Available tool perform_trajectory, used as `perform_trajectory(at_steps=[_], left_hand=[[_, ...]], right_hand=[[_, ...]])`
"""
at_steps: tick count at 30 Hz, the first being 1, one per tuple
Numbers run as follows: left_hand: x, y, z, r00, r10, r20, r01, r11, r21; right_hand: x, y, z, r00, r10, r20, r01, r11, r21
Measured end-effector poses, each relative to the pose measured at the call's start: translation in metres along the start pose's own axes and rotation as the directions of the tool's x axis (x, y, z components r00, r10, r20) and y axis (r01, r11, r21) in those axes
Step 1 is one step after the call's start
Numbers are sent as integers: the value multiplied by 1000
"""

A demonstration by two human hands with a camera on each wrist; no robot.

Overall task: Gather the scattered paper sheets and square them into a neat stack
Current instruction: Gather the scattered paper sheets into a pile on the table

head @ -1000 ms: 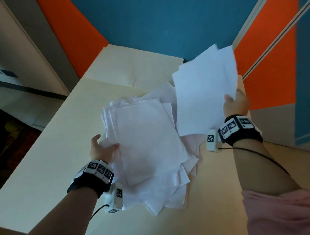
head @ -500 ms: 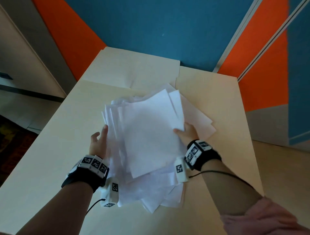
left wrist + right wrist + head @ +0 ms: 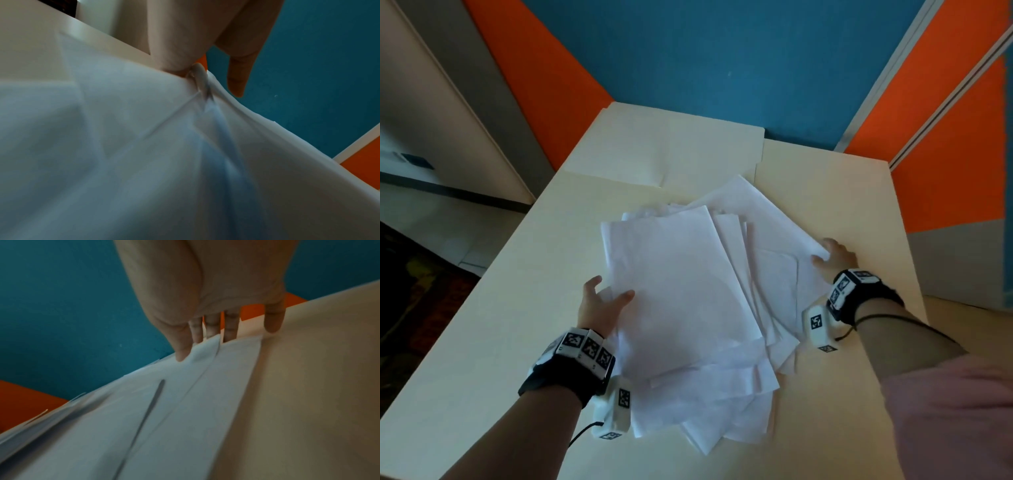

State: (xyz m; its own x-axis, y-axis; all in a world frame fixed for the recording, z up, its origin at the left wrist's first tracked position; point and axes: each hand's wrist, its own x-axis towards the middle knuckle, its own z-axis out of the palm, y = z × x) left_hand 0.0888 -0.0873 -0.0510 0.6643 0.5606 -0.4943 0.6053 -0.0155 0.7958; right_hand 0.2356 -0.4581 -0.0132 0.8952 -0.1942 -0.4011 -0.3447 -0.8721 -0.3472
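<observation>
A loose, fanned pile of white paper sheets (image 3: pixel 681 291) lies in the middle of the cream table (image 3: pixel 482 342). My left hand (image 3: pixel 613 291) holds the pile's left edge with the thumb on top. The left wrist view shows the sheets (image 3: pixel 144 146) pinched at that edge by my left hand (image 3: pixel 197 71). My right hand (image 3: pixel 825 253) is at the pile's right side, on the corner of the outermost sheets. In the right wrist view the thumb lies on the corner of the sheets (image 3: pixel 164 418), the fingers (image 3: pixel 231 331) pass behind it, and the little finger touches the table.
A cream folder (image 3: pixel 664 150) lies flat at the table's far end, just beyond the pile. Blue and orange walls stand close behind the table and to its right. The table's left edge drops to the floor.
My right hand brought down the sheets it held in the air, laid them on the pile, then moved out to the pile's right corner. The left hand stayed at the left edge.
</observation>
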Motion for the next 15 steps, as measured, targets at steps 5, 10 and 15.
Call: perform_trajectory(at_steps=[5,10,15], left_hand=[[-3,0,6,999,24,-28,-24,1000,16],[-8,12,8,999,43,29,-45,997,65],[-10,34,-5,995,98,-28,-77,904,420]], right_hand=[[-31,-9,19,980,-85,182,50,980,192],[-59,-11,43,909,-99,404,-25,956,292],[-57,1,31,994,111,-24,-99,951,294]])
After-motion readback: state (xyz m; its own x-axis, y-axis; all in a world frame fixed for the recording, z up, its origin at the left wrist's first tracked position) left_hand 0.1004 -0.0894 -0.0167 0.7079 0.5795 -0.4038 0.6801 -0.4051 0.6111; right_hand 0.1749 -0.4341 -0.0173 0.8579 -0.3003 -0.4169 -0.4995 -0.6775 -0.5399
